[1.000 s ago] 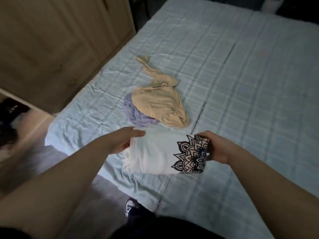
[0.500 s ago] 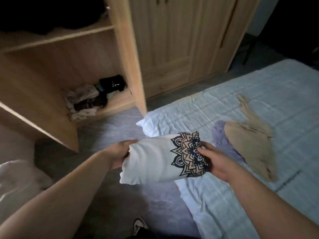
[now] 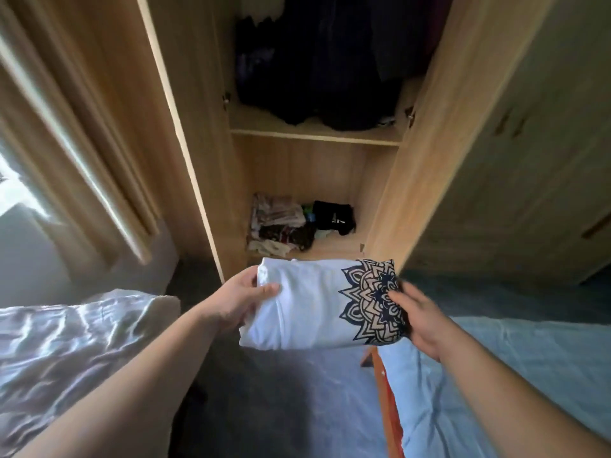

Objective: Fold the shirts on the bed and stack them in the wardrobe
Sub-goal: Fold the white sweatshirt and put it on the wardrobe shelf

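Note:
A folded white shirt (image 3: 307, 305) with a dark mandala print on its right end is held in the air in front of the open wooden wardrobe (image 3: 317, 137). My left hand (image 3: 244, 299) grips its left end and my right hand (image 3: 420, 315) grips the printed right end. The wardrobe's bottom compartment holds a small pile of folded clothes (image 3: 281, 229) and a black garment (image 3: 334, 218), just beyond the shirt. The blue bed (image 3: 512, 375) lies at the lower right; the other shirts on it are out of view.
Dark clothes (image 3: 330, 61) hang above the wardrobe's middle shelf. An open wardrobe door (image 3: 185, 127) stands on the left and closed doors (image 3: 529, 143) on the right. Curtains (image 3: 76, 143) hang at far left, with a shiny grey bedcover (image 3: 66, 358) below. Dark floor lies underfoot.
I have turned from the bed toward the wardrobe, carrying the folded white shirt in both hands. The open compartment now lies straight ahead, and the tan and purple shirts have left the view.

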Demonstrator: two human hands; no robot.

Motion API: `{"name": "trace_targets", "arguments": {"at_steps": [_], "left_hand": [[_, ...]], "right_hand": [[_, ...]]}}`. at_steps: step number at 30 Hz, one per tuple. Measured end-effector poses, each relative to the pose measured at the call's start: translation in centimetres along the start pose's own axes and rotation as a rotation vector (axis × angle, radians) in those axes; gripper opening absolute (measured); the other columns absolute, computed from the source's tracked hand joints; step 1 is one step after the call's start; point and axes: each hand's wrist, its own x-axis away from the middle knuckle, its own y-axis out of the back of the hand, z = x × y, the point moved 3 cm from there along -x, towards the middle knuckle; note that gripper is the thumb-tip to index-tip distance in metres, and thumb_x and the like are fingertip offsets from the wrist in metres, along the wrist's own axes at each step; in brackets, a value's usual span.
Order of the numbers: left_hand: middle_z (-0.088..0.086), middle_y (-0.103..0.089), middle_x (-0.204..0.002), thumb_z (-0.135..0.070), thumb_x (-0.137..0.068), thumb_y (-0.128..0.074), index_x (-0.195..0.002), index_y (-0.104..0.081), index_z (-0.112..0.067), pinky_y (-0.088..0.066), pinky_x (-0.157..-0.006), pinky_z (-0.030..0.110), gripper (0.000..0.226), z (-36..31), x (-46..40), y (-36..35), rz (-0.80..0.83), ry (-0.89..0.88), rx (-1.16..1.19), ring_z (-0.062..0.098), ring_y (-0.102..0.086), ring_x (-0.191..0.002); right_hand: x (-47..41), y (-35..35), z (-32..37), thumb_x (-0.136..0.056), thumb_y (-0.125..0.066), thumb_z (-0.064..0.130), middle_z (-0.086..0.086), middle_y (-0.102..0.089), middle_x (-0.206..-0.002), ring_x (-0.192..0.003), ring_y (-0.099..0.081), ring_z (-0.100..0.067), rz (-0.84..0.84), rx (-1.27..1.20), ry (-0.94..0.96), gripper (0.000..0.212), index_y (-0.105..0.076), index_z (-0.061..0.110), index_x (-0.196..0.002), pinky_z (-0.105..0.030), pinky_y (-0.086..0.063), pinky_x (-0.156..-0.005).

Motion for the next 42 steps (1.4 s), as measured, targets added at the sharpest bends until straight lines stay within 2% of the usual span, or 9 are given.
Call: {"name": "trace_targets", "arguments": {"at_steps": [12,16,20,23,27,32,35,38,42], "left_hand": [[0.026,-0.062,-0.127,-0.032,-0.088,-0.074,-0.127,-0.06,-0.008,-0.037,-0.102,0.071,0.048,-11.2,-18.5,6.8,-0.297,-0.182,-0.043,0.051,-0.056,-0.118],[0.02,-0.067,-0.122,-0.038,-0.085,-0.076,-0.124,-0.063,-0.014,-0.043,-0.099,0.068,0.047,-16.4,-25.9,8.3,-0.396,-0.19,-0.102,0.044,-0.063,-0.112],[0.006,-0.073,-0.114,-0.036,-0.088,-0.071,-0.116,-0.066,-0.022,-0.051,-0.095,0.058,0.031,-20.4,-32.4,10.9,-0.504,-0.199,-0.206,0.027,-0.07,-0.105],[0.004,-0.074,-0.112,-0.037,-0.086,-0.073,-0.114,-0.067,-0.022,-0.052,-0.095,0.055,0.032,-22.5,-36.7,13.4,-0.55,-0.194,-0.215,0.025,-0.07,-0.104],[0.01,-0.074,-0.109,-0.031,-0.078,-0.076,-0.113,-0.068,-0.014,-0.049,-0.098,0.058,0.039,-25.1,-42.7,18.8,-0.604,-0.178,-0.204,0.03,-0.07,-0.104],[0.003,-0.073,-0.11,-0.038,-0.072,-0.077,-0.106,-0.07,-0.015,-0.049,-0.1,0.045,0.042,-28.3,-51.1,27.1,-0.634,-0.174,-0.235,0.024,-0.066,-0.113],[0.003,-0.069,-0.099,-0.016,-0.09,-0.068,-0.102,-0.066,-0.015,-0.052,-0.096,0.044,0.012,-30.3,-56.4,32.3,-0.682,-0.125,-0.253,0.032,-0.064,-0.113],[0.005,-0.066,-0.097,-0.017,-0.093,-0.066,-0.114,-0.065,-0.006,-0.053,-0.084,0.035,0.024,-32.0,-61.3,36.6,-0.691,-0.092,-0.396,0.027,-0.064,-0.097],[0.003,-0.065,-0.114,-0.04,-0.089,-0.066,-0.118,-0.063,-0.017,-0.047,-0.1,0.04,0.037,-32.8,-65.9,40.7,-0.653,-0.115,-0.52,0.022,-0.061,-0.109]], "right_hand": [[-23.8,-2.1,12.0,-0.1,-0.047,0.007,-0.001,-0.073,-0.113,-0.103,-0.07,-0.018,0.194,-0.027,0.174,0.035,-0.057,0.027,-0.127,-0.033,-0.057,-0.074],[-32.5,-2.2,17.8,-0.099,-0.05,0.009,0.007,-0.076,-0.1,-0.093,-0.071,-0.009,0.185,0.049,0.221,0.025,-0.061,0.026,-0.114,-0.031,-0.058,-0.078],[-41.0,-3.5,22.1,-0.093,-0.059,0.035,0.01,-0.071,-0.11,-0.108,-0.065,-0.017,0.17,0.248,0.317,0.022,-0.063,0.043,-0.113,-0.05,-0.049,-0.101],[-46.0,-5.4,24.3,-0.098,-0.055,0.03,0.024,-0.059,-0.098,-0.103,-0.059,-0.015,0.154,0.307,0.326,0.032,-0.053,0.03,-0.13,-0.046,-0.047,-0.103],[-54.2,-7.6,25.0,-0.084,-0.06,0.053,0.011,-0.063,-0.124,-0.115,-0.06,-0.015,0.127,0.333,0.307,0.052,-0.049,0.038,-0.133,-0.047,-0.047,-0.104],[-62.9,-13.2,26.8,-0.101,-0.05,0.026,0.013,-0.063,-0.117,-0.107,-0.061,-0.011,0.119,0.357,0.312,0.029,-0.048,0.04,-0.126,-0.038,-0.049,-0.098],[-68.8,-16.9,27.8,-0.102,-0.047,0.026,0.006,-0.062,-0.124,-0.11,-0.061,-0.015,0.066,0.408,0.332,0.032,-0.047,0.041,-0.13,-0.043,-0.049,-0.101],[-73.0,-20.0,29.3,-0.102,-0.045,0.021,0.002,-0.061,-0.126,-0.112,-0.059,-0.018,-0.003,0.447,0.348,0.037,-0.047,0.028,-0.139,-0.038,-0.047,-0.1],[-78.1,-21.8,30.9,-0.102,-0.046,0.026,-0.006,-0.06,-0.132,-0.119,-0.057,-0.026,-0.088,0.57,0.401,0.04,-0.045,0.02,-0.141,-0.044,-0.045,-0.104]]}}
